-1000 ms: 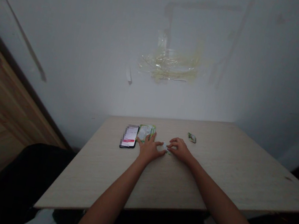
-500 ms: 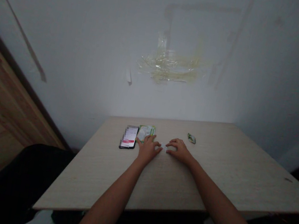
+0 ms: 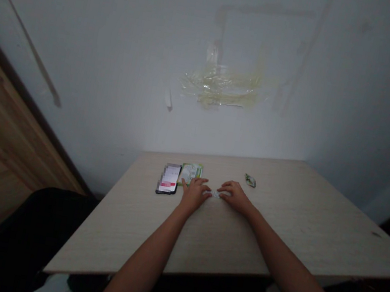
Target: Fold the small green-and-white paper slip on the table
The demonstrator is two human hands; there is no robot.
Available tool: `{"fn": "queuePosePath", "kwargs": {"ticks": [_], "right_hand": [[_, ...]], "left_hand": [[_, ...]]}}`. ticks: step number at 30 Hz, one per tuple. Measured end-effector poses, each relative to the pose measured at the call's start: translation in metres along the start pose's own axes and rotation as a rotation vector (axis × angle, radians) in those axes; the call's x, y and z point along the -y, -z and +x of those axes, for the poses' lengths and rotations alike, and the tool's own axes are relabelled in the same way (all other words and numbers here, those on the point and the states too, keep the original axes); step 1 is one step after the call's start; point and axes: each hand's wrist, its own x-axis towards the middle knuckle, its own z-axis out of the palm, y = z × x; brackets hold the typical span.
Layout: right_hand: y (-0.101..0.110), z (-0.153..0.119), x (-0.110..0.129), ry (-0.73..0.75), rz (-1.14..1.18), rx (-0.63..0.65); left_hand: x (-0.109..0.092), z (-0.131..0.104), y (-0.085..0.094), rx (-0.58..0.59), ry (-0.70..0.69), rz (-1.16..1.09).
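Note:
A small whitish, partly see-through piece (image 3: 215,194) lies low over the table between my two hands; its kind is too small to make out. My left hand (image 3: 194,195) has thumb and forefinger closed at its left edge, with the other fingers spread. From the other side, the fingers of my right hand (image 3: 235,196) pinch its right edge. Just beyond my left hand is a green-and-white printed packet (image 3: 190,171), partly covered by the fingers. A phone (image 3: 169,179) with a lit screen lies to the left of that packet.
A small crumpled green-and-white wrapper (image 3: 250,180) rests on the pale wooden table (image 3: 223,244), beyond my right hand. The table's back edge meets a grey wall (image 3: 128,53) with strips of clear tape (image 3: 224,88). A dark object (image 3: 42,219) stands left of the table.
My left hand has shifted slightly, its fingers drawn a little more together. The small whitish piece looks flatter between the hands. Phone, packet and wrapper stay in place.

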Motion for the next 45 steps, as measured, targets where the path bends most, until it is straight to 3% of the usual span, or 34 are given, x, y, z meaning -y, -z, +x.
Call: {"fn": "queuePosePath", "kwargs": {"ticks": [26, 38, 45], "right_hand": [[0.0017, 0.004, 0.001, -0.087, -0.003, -0.02], [0.0005, 0.0082, -0.0021, -0.133, -0.014, -0.108], [0.0035, 0.005, -0.0014, -0.179, -0.01, -0.139]], "left_hand": [[-0.0014, 0.0032, 0.0026, -0.04, 0.122, -0.107], [0.0027, 0.0082, 0.0006, -0.111, 0.223, -0.242], [0.0002, 0.0044, 0.0027, -0.142, 0.184, -0.123]]}}
